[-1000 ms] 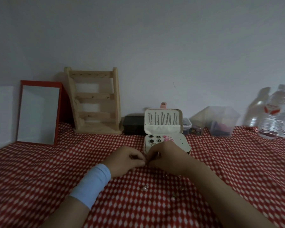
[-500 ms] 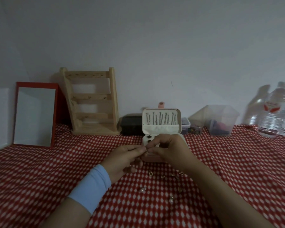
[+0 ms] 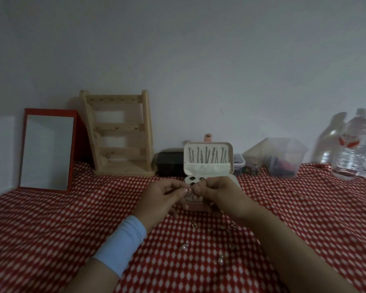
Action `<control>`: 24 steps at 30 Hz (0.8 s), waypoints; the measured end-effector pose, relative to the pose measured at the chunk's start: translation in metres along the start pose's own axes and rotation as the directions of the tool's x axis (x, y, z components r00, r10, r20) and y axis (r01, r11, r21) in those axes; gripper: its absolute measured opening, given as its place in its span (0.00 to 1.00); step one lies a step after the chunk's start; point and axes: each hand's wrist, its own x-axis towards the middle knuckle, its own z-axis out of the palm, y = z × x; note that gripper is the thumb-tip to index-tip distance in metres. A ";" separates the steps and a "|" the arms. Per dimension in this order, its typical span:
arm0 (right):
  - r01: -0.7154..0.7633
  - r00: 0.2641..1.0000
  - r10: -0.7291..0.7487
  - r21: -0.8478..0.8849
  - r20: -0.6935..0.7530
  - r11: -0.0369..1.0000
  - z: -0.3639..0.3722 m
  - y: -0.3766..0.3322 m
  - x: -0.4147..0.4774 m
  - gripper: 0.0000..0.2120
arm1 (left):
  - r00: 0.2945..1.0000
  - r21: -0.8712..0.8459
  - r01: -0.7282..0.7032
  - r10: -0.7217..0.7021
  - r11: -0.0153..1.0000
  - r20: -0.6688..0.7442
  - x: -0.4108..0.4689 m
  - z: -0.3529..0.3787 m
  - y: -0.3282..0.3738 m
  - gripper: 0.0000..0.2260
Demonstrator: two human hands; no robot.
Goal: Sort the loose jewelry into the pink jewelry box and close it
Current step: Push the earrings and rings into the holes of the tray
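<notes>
1. The pink jewelry box (image 3: 195,206) stood open on the red-checked tablecloth (image 3: 51,229), midway along the table and toward its back edge. Its lid was upright with a row of chains (image 3: 207,155) hanging inside, and dark studs (image 3: 192,178) were seated in the base.
2. The left hand (image 3: 163,195) and right hand (image 3: 216,191) met over the near part of the base. The fingertips of both were curled in, pinching one small piece (image 3: 190,189) between them. It was too small to tell what kind; possibly an earring.
3. The loose jewelry (image 3: 194,224) lay scattered on the cloth between the box and the front edge, each bit apart from the others. A pale bead-like one (image 3: 183,247) lay nearer the front.
4. Judgement: one piece was being readied for the box. The sorting looked partway done, with several bits still out and the lid not yet closed.
5. The next move likely called for a short carry forward, then a fine placement into a free slot without knocking the studs. Closing would come last.
6. Along the back edge, a wooden earring stand (image 3: 116,134) and a red-framed mirror (image 3: 47,151) stood to the left. A black case (image 3: 170,163) sat just beside the box, with a clear tub (image 3: 283,157) and a water bottle (image 3: 359,144) to the right.
</notes>
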 end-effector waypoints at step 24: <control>0.122 0.976 -0.127 -0.039 -0.178 0.992 -0.054 -0.036 0.032 0.03 | 0.988 -0.044 -0.123 0.118 0.991 -0.100 0.056 0.040 0.035 0.03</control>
